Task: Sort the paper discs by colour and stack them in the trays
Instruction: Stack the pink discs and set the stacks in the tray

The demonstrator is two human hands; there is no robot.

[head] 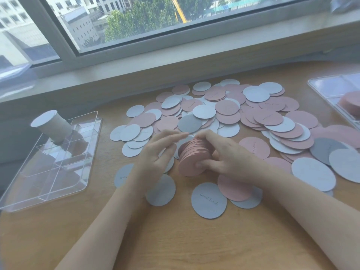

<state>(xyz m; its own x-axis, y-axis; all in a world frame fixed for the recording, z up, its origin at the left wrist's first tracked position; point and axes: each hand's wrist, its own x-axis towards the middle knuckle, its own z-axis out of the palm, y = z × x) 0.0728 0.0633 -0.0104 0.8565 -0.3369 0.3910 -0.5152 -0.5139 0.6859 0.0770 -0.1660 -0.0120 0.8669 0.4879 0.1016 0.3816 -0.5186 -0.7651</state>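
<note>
At desk (175, 240) centre, near front edge: right hand (228, 158) grips pink disc stack (192, 158) on edge; left hand (157, 152), fingers straight, taps stack square. Gathering pinks. Next likely: carry stack to right tray (329, 98), keeping edges aligned.

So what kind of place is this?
Probably an upper-floor office or study: a wooden desk stands against a large window that looks down on city buildings, with craft paper discs spread over it.
</note>
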